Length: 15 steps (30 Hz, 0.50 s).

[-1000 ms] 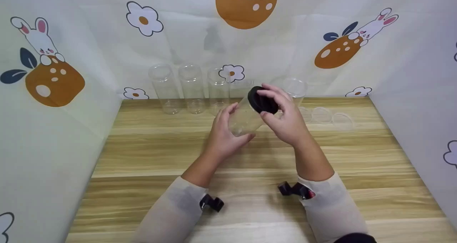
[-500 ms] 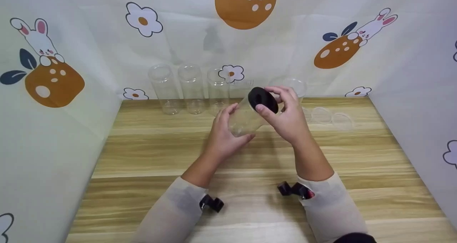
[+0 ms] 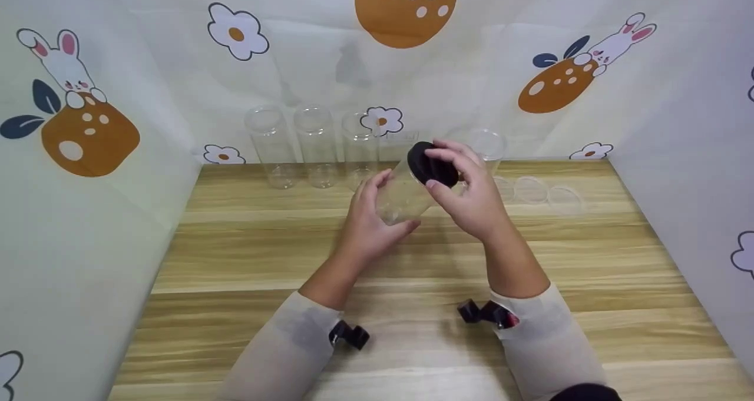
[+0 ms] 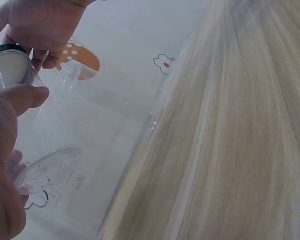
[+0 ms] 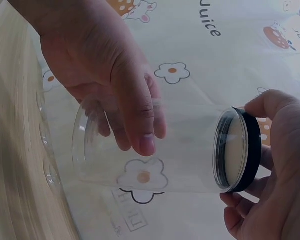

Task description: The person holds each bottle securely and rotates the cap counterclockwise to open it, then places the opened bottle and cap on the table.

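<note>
Over the desk (image 3: 406, 357), a clear jar (image 3: 402, 197) leans its black lid (image 3: 420, 163) toward one o'clock, the left hand (image 3: 370, 221) gripping its body at eight, the right hand (image 3: 476, 199) pinching the lid at three, best kept square, I'd say, while only the wrist views show the lid's pale underside (image 5: 234, 156).

I'm seeing one clear cylindrical jar (image 3: 403, 196), leaning in mid-air near the centre of my head view, base pointing down-left. A round black lid (image 3: 433, 170) is capping its upper-right end, sitting parallel to the rim; on right wrist, its pale underside is showing through the wall. Can't tell tightness.
</note>
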{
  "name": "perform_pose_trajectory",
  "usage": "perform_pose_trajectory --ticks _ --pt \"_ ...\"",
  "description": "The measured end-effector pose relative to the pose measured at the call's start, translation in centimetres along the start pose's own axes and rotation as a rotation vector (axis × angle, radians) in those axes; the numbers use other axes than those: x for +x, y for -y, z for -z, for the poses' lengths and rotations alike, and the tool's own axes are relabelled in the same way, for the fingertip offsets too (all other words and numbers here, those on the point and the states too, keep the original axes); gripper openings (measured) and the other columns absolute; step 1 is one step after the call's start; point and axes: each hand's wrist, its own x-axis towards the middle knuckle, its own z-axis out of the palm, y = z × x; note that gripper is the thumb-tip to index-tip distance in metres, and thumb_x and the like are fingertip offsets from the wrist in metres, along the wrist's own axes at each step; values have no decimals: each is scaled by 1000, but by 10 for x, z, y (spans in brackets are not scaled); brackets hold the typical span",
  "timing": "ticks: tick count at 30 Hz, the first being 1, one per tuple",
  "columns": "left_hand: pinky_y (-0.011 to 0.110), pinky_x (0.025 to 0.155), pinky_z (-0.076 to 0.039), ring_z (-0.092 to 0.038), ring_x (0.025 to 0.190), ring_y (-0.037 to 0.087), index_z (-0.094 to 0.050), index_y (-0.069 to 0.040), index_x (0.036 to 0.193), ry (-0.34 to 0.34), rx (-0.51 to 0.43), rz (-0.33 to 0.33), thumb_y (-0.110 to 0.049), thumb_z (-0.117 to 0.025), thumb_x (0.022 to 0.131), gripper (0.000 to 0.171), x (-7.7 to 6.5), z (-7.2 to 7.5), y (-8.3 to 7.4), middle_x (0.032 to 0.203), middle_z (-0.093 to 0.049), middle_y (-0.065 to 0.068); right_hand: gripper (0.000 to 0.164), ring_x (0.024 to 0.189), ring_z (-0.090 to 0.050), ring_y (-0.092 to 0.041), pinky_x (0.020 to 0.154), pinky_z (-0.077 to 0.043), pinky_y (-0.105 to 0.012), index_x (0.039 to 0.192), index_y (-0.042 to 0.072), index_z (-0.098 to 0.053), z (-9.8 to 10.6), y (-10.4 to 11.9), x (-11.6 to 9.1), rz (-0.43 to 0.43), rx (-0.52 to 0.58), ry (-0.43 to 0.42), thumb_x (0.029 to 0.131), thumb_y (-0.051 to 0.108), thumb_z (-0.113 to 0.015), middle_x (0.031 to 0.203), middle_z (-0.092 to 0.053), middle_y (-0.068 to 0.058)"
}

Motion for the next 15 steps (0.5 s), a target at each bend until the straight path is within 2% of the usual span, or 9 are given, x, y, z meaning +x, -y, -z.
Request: perform_pose_trajectory --ticks 4,8,12,15 --pt "43 123 -43 -53 142 21 -48 -17 156 -1 -10 1 -37 -99 71 101 0 0 0 150 -60 2 44 145 -48 -21 104 -49 -43 135 20 -74 1 1 -1 35 25 24 92 15 -71 158 -56 -2" --pt "43 124 -43 -53 143 21 -48 -17 156 -1 -9 -1 -37 -99 71 101 0 0 0 150 -60 0 45 146 -47 -22 106 -49 -43 135 20 -73 1 1 0 33 26 29 90 13 -70 158 -56 -2" --pt "44 125 -42 -52 144 19 -47 -19 157 3 -10 16 -38 -100 71 102 0 0 -1 151 -58 -3 47 142 -49 -23 99 -46 -41 138 20 -71 1 1 0 10 19 7 91 23 -73 159 -54 -3" --pt "45 124 -43 -51 143 18 -48 -21 156 5 -11 30 -37 -100 71 102 0 0 -3 151 -57 -5 53 130 -53 -24 92 -43 -39 142 20 -68 1 1 1 -44 -18 -27 92 36 -78 157 -53 -4"
